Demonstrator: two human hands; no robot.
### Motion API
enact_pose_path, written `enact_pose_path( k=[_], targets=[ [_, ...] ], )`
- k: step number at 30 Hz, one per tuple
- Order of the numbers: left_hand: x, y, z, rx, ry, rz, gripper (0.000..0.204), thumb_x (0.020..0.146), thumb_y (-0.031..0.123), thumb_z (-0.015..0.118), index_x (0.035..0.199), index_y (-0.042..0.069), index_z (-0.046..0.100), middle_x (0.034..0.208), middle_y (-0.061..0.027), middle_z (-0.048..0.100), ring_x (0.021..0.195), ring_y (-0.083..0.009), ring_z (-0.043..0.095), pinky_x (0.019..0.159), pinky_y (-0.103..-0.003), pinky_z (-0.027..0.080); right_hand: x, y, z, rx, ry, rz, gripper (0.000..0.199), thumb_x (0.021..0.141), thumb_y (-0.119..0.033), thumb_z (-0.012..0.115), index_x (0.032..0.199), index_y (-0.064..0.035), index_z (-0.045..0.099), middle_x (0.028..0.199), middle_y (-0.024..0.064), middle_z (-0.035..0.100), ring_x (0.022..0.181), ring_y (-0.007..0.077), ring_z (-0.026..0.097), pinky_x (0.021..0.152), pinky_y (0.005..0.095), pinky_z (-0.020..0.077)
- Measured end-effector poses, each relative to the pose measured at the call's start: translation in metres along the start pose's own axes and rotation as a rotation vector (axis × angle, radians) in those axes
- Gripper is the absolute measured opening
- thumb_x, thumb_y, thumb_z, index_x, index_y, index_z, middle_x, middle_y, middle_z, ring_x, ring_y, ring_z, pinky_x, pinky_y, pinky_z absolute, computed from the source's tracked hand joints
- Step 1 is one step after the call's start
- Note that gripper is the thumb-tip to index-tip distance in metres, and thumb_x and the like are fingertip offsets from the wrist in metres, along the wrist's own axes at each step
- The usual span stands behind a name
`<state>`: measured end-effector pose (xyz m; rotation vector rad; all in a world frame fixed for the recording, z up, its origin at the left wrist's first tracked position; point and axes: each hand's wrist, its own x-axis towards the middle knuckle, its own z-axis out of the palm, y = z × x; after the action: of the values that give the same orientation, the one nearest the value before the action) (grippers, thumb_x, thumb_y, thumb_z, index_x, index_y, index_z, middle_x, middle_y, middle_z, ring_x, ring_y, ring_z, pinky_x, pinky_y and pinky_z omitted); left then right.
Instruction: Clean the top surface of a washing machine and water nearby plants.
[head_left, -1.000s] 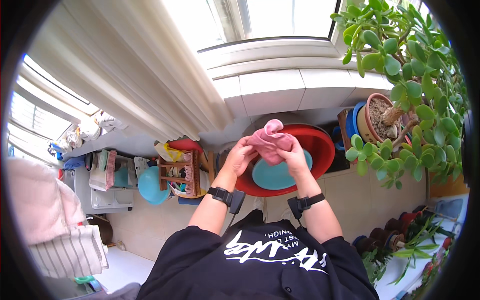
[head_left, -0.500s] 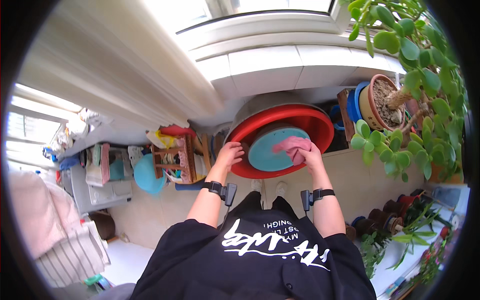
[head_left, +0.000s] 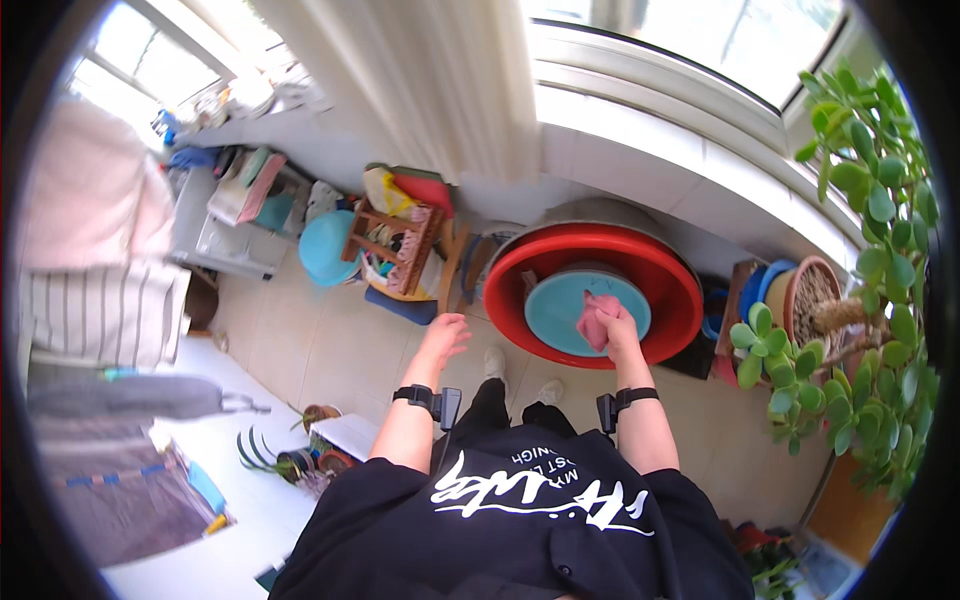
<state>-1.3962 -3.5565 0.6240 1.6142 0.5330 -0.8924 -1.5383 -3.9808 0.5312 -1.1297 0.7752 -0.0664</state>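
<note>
Pink cloth (head_left: 596, 312) in right hand (head_left: 622, 332), over blue basin (head_left: 550, 318)

Cloth at three o'clock from view centre, bunched, right hand curled tight around it; contact with blue basin unclear. Blue basin sits inside red basin (head_left: 677, 310). Left hand (head_left: 443, 341) at half past seven, loosely spread, near red basin. Wooden rack (head_left: 425, 250) at ten o'clock, potted plant (head_left: 870, 263) farther out at three.

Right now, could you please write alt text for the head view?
The person's right hand grips a pink cloth over a light-blue basin inside a red basin; the left hand is open and empty. A potted plant stands at right.
</note>
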Motion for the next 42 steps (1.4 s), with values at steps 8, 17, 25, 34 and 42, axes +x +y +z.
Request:
enact_pose_path(
  k=[8, 17, 25, 34, 42],
  targets=[
    [-0.072, -0.018, -0.052, 0.117, -0.090, 0.099, 0.056, 0.114, 0.033, 0.068, 0.163, 0.012, 0.053, 0.157, -0.0086, 0.063, 0.138, -0.0283, 0.069, 0.113, -0.054, 0.055, -0.072, -0.066, 0.165, -0.029, -0.338, 0.158, 0.055, 0.103, -0.012, 0.080, 0.155, -0.0073, 0.063, 0.143, 0.0074, 0.072, 0.132, 0.0262, 0.069, 0.103, 0.0458, 0.0618],
    [-0.129, -0.037, -0.209, -0.271, -0.245, 0.061, 0.070, 0.118, 0.061, 0.051, 0.169, 0.013, 0.049, 0.170, -0.0112, 0.057, 0.151, -0.0360, 0.058, 0.123, -0.062, 0.045, -0.212, -0.096, 0.387, 0.141, -1.005, 0.237, 0.060, 0.099, -0.019, 0.085, 0.153, -0.0069, 0.063, 0.147, 0.0090, 0.071, 0.140, 0.0294, 0.065, 0.121, 0.0473, 0.0516],
    [-0.167, -0.081, -0.415, -0.357, 0.149, 0.333, 0.067, 0.116, 0.051, 0.059, 0.165, 0.005, 0.054, 0.156, -0.0158, 0.070, 0.145, -0.0366, 0.065, 0.110, -0.058, 0.054, -0.255, 0.020, 0.572, -0.149, -0.902, 0.226, 0.050, 0.102, -0.021, 0.083, 0.146, -0.0074, 0.065, 0.139, 0.0104, 0.072, 0.129, 0.0291, 0.069, 0.102, 0.0525, 0.0596],
    [-0.210, -0.154, -0.648, -0.145, 0.850, 0.636, 0.057, 0.117, 0.043, 0.058, 0.137, -0.009, 0.070, 0.131, -0.0336, 0.076, 0.125, -0.0475, 0.074, 0.104, -0.045, 0.058, -0.332, 0.139, 0.773, -0.670, -0.783, 0.045, 0.036, 0.101, -0.016, 0.085, 0.129, -0.0039, 0.066, 0.112, 0.0089, 0.076, 0.100, 0.0246, 0.074, 0.080, 0.0418, 0.0618],
    [-0.246, -0.108, -0.750, -0.242, 1.016, 0.789, 0.035, 0.118, 0.034, 0.063, 0.121, 0.000, 0.071, 0.114, -0.0297, 0.077, 0.110, -0.0501, 0.074, 0.089, -0.049, 0.060, -0.322, 0.195, 0.906, -0.728, -0.899, 0.347, 0.024, 0.104, -0.013, 0.083, 0.124, -0.0068, 0.070, 0.108, 0.0064, 0.074, 0.091, 0.0205, 0.071, 0.078, 0.0357, 0.0577]
  ],
)
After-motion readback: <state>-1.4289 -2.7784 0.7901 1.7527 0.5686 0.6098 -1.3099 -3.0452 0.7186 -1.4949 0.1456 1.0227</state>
